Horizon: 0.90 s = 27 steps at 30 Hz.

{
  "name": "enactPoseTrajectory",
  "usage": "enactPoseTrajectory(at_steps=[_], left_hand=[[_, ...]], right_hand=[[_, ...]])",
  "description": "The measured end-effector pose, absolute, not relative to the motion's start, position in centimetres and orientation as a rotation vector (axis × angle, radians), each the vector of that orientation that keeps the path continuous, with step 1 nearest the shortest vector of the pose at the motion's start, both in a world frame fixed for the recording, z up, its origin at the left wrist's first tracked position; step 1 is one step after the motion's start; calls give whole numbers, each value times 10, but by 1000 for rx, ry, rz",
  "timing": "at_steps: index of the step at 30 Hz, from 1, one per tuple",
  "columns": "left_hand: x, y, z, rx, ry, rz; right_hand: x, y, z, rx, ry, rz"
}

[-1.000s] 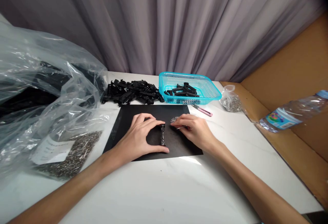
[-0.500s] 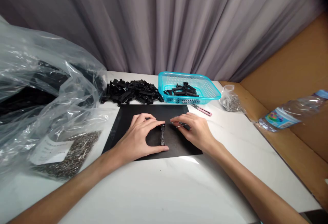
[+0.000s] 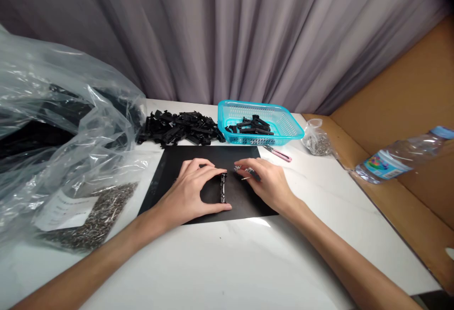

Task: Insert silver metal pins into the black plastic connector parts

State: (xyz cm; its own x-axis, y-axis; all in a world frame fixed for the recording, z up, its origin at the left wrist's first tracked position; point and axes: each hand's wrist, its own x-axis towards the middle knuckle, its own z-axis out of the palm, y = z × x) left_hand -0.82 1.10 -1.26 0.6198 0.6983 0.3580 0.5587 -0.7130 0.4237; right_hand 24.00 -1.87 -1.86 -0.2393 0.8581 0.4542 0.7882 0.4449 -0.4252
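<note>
My left hand has a narrow black plastic part between its thumb and forefinger, over a black mat. The part spans the gap from fingertip to thumb tip. To the right of it, my right hand is curled with small shiny metal pieces among its fingers. A thin pin-like piece sticks out below them, pointing toward the black part but apart from it. The fingers partly hide these pieces, so their exact kind is unclear.
Behind the mat lie a heap of black plastic parts and a blue basket holding more. A pink-handled cutter rests by the basket. Bags of metal bits stand at both sides. A plastic bottle lies right.
My right hand has turned slightly, so more of the metal pieces and the thin pin show. My left hand still holds the black part in nearly the same place. The view has shifted slightly.
</note>
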Motion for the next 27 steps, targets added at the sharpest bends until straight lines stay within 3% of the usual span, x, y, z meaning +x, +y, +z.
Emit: enactPoseTrajectory(at_steps=[20,27], left_hand=[[-6,9,-11,2521,1063,694],[-5,8,-9,2562,1026,649]], right_hand=[[215,-24,-12,-1255,-1592,833],[215,-21,-16,-1196,-1578,803]])
